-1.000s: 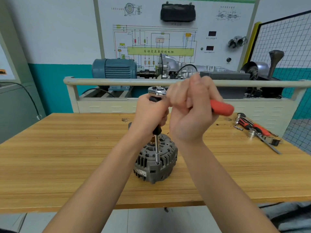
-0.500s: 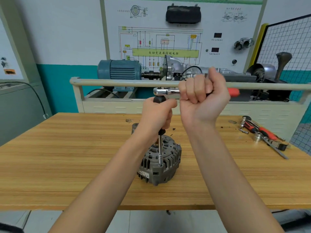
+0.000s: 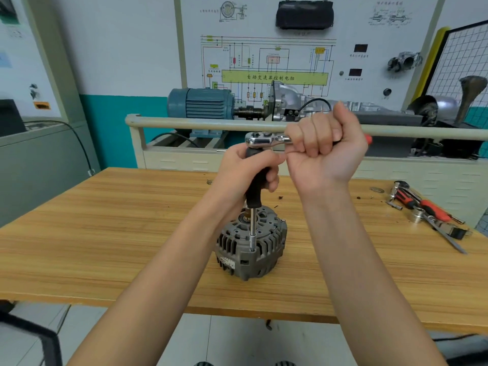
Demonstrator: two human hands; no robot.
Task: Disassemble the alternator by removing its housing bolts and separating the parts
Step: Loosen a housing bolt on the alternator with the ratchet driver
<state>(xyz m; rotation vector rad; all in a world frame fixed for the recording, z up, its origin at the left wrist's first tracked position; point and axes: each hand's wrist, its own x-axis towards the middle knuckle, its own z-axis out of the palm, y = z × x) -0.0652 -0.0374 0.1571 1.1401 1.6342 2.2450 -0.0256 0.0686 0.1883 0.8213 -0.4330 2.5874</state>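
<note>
A grey finned alternator stands on the wooden table, near its front edge. A ratchet wrench with a chrome head and a red handle drives a long vertical extension bar. The socket at the bar's lower end sits on a housing bolt at the alternator's near rim. My left hand is wrapped around the extension's black grip, just under the ratchet head. My right hand is fisted around the ratchet handle; only the red tip shows past it.
Loose tools lie at the table's right end: red-handled pieces, a socket, a file. Behind the table stands a trainer bench with a rail, a blue motor and a gearbox. A wire-mesh panel is at far right.
My right hand has swung the ratchet handle from pointing towards the near right to pointing straight right. My left hand stays on the extension grip. The view has moved slightly.
</note>
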